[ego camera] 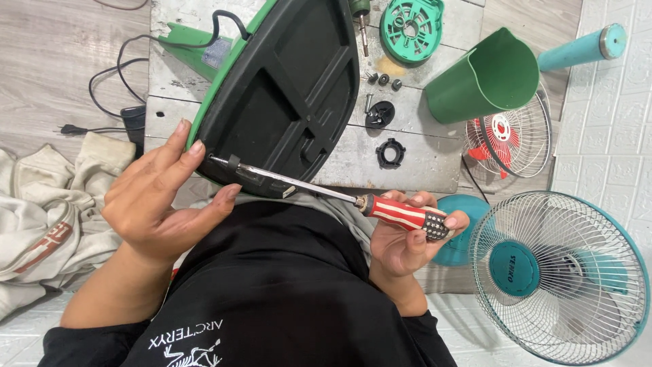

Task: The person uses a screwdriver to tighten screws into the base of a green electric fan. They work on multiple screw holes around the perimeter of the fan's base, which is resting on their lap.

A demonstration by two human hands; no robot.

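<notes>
A large green fan base with a black underside [285, 88] lies tilted over the worn white board [414, 156], its near edge resting toward my lap. My left hand [159, 200] cups that near edge, fingers spread along the rim. My right hand [407, 241] grips the red-and-white striped handle of a screwdriver [401, 213]. Its long metal shaft runs left and its tip meets the base's near rim by my left fingertips.
On the board lie a green motor cover [411, 27], a green cone-shaped housing [485, 78], two black ring parts [390, 153] and small screws. A teal fan with wire grille [557, 272] and a red-bladed fan [506, 139] stand right. Cloth [47, 224] and cables lie left.
</notes>
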